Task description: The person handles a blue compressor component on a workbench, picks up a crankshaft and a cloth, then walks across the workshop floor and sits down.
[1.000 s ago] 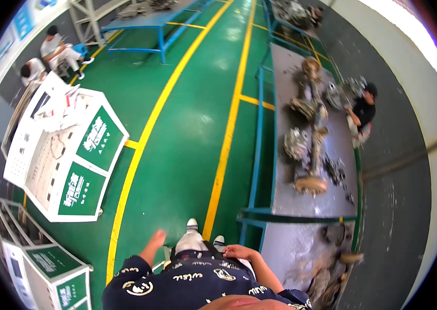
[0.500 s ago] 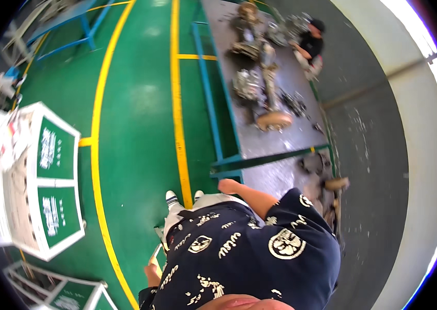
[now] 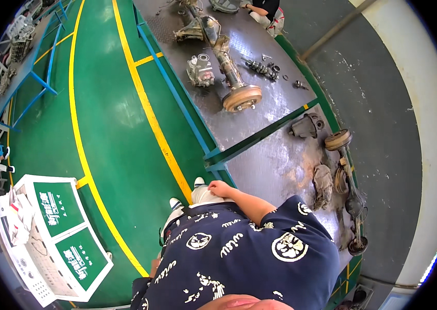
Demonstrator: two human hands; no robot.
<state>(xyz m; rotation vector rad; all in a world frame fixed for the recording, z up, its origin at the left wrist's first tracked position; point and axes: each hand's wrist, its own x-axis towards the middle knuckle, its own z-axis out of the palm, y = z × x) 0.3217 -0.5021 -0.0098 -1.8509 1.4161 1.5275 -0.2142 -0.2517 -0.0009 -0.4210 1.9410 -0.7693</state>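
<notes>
- Head view: right hand empty, fingers loosely curled, hanging at the hip beside light trousers, just short of the near edge of the steel platform.
- Left hand barely visible behind the dark patterned shirt; finger state impossible to tell.
- Axle with brake drum lying mid-platform, gearbox just beside, small parts near the right edge.
- Second rusty axle along the platform's right edge, a rag beside.
- Green-and-white cartons on the green floor, well apart at left.
- Another person crouching at the platform's far edge.
</notes>
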